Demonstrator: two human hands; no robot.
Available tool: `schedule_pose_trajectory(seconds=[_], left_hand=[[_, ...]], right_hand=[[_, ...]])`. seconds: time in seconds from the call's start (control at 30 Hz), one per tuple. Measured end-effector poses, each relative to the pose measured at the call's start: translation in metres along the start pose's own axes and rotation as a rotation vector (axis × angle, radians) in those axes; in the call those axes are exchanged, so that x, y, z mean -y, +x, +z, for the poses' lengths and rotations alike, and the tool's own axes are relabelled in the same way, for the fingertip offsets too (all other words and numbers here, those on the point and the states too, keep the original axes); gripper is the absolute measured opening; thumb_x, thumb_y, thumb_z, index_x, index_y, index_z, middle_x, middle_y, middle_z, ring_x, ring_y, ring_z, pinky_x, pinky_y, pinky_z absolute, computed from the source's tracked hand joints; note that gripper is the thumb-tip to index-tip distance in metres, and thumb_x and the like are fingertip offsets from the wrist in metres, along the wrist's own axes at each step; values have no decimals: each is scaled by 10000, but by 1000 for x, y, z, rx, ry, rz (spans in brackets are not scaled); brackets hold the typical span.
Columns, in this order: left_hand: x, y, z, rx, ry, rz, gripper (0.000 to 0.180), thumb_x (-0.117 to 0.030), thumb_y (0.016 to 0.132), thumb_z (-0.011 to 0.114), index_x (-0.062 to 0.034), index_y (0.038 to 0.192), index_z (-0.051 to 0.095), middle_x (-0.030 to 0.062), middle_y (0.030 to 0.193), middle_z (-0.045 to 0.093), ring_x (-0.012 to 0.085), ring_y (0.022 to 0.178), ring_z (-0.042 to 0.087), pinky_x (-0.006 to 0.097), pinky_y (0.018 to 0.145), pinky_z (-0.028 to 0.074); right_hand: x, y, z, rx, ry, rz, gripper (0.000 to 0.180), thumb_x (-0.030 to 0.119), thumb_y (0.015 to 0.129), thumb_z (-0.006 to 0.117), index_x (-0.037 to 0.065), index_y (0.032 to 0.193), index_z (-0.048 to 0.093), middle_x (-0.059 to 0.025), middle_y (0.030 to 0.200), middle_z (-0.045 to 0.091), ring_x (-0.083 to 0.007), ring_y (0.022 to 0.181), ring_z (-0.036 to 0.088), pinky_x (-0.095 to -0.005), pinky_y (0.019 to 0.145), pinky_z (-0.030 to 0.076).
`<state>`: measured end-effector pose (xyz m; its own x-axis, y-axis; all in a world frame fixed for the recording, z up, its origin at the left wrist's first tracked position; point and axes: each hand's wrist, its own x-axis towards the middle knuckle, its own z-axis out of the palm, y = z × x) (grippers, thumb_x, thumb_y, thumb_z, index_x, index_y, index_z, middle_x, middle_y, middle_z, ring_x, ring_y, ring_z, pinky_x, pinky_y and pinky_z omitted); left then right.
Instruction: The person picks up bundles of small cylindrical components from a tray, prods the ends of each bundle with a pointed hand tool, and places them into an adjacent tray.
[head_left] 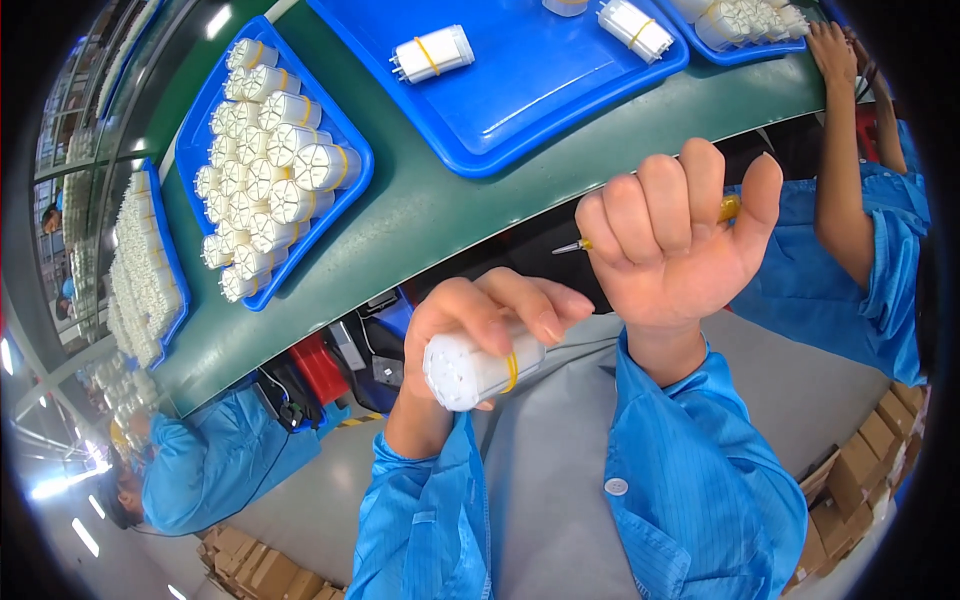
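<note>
My left hand [465, 320] is wrapped round a bundle of white plastic pieces [468, 372], bound by a yellow rubber band, with its end facing left. To its right, my right hand [672, 235] is raised palm up, fingers curled over a slim tool with a yellow handle [729, 208]. The tool's pointed metal tip pokes out on the left; its exact kind I cannot make out. Ahead, on a blue tray [470, 160], lie similar banded white bundles, one at the left [432, 54] and one at the right [636, 30].
A second blue tray [362, 160] on the green table [420, 220] is heaped with white bundles; another blue tray [165, 250] stands farther left. At right, a person in blue [830, 240] reaches to a tray. Another person [225, 450] sits at lower left. Cardboard boxes [860, 455] stand behind.
</note>
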<state>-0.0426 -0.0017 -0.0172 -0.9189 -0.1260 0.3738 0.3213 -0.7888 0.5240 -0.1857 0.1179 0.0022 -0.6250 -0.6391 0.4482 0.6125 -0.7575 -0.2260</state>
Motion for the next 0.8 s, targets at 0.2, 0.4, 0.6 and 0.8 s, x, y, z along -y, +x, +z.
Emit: schedule_pose_trajectory(seconds=[0.2, 0.4, 0.6, 0.8], left_hand=[[-3, 5, -8, 135, 494, 134, 291, -83, 833, 739, -108, 1083, 592, 263, 1204, 547, 452, 1137, 569, 550, 913, 500], [-9, 14, -3, 137, 1231, 341, 401, 4, 728, 769, -36, 1079, 579, 182, 1097, 600, 415, 1009, 654, 430, 791, 569], [-18, 17, -2, 185, 1555, 491, 296, 39, 719, 724, -9, 992, 623, 139, 1019, 588, 373, 980, 666, 397, 758, 595], [-23, 19, 1, 168, 1697, 538, 326, 24, 676, 737, -22, 985, 643, 119, 980, 571, 331, 901, 665, 391, 734, 608]], right_hand=[[-1, 0, 0, 27, -41, 7, 544, 567, 1012, 316, 130, 691, 359, 1, 611, 364, -141, 546, 318, -309, 568, 294], [-2, -6, 2, 50, -66, 7, 552, 586, 1009, 311, 136, 692, 355, 2, 608, 363, -139, 531, 302, -307, 557, 281], [-1, -14, -2, 114, -39, -17, 623, 674, 980, 236, 121, 735, 387, -4, 659, 398, -148, 586, 327, -310, 589, 293], [-2, -14, -1, 119, -36, -15, 620, 674, 979, 247, 121, 734, 384, -7, 656, 396, -148, 581, 325, -310, 584, 291]])
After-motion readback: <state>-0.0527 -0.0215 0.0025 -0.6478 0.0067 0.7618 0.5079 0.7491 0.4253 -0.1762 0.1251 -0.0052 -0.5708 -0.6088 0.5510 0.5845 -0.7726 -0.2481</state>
